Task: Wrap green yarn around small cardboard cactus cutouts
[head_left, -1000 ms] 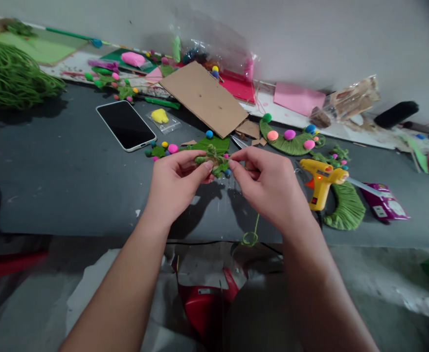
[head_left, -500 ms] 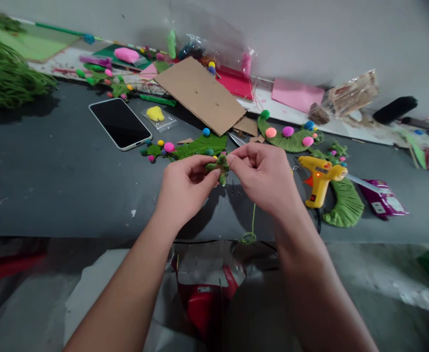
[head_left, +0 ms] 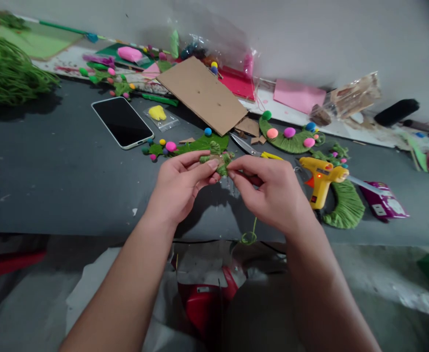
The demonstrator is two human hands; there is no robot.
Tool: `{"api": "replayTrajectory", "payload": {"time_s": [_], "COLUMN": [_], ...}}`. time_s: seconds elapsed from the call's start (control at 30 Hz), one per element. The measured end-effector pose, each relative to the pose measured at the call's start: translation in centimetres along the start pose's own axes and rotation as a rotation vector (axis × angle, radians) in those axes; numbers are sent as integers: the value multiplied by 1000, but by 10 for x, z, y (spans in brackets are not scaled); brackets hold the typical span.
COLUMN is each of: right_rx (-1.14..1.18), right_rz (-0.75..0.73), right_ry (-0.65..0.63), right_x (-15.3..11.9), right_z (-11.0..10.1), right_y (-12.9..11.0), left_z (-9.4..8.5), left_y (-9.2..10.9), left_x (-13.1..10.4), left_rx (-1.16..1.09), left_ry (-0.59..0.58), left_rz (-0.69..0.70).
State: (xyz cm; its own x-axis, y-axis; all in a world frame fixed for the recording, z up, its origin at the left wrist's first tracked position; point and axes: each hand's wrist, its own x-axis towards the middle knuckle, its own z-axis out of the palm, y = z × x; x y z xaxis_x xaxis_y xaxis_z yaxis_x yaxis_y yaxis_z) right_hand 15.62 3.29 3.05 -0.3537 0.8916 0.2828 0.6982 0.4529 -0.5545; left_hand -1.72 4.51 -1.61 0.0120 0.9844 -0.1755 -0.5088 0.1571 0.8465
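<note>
My left hand (head_left: pixel 180 183) holds a small cardboard star (head_left: pixel 219 159) between thumb and fingers; its points are wrapped in green yarn and brown card shows in the middle. At the star's right side, my right hand (head_left: pixel 265 188) is closed in a pinch on the green yarn (head_left: pixel 254 226), whose pinched part is mostly hidden by the fingers. Below that hand the strand hangs down to a loose loop near the table's front edge. Just beyond the hands lie scissors (head_left: pixel 244 144) with yellow handles and a flat green leaf-like piece (head_left: pixel 199 144).
To the right rest a yellow glue gun (head_left: pixel 322 176) with its light on, a green yarn-wrapped crescent (head_left: pixel 346 205) and a purple packet (head_left: pixel 385 200). A phone (head_left: pixel 122 122), a cardboard sheet (head_left: pixel 205 95) and a pompom-trimmed crescent (head_left: pixel 287 139) lie farther back. Green yarn (head_left: pixel 12 71) is heaped at left.
The star has been turned in my left hand, so more of its brown middle shows. My right hand has shifted slightly down and right, uncovering the scissors.
</note>
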Motion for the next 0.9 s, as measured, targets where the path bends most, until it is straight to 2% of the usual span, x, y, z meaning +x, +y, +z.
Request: {"api": "replayTrajectory", "payload": {"time_s": [0.13,0.33,0.47,0.57,0.7,0.8,0.9], "right_rx": [114,228,371,454,325,204,130], "right_rz": [63,145,184,201,218,246,282], "right_ry": [-4,-47,-239,-415,-496,-458,-414], "right_x": [-1,2,6,9,13,16,16], "right_z": [-1,-4,-12,-17,-20,-19,-19], "right_y": [2,11,28,43,51,45,37], "left_z": [1,0,-5,-6,-2,-2,-4], "left_y": [1,1,2,3,-1,-9,-15], "left_x": [-1,-4,-7,-9,-11,-11,-11], "left_rx": [-64,-31,73,294,555,688,790], "left_ry": [-23,-54,-181,-252,-268,-286,-244], "left_rz": [-31,-34,-66,-68,-28,22,53]}}
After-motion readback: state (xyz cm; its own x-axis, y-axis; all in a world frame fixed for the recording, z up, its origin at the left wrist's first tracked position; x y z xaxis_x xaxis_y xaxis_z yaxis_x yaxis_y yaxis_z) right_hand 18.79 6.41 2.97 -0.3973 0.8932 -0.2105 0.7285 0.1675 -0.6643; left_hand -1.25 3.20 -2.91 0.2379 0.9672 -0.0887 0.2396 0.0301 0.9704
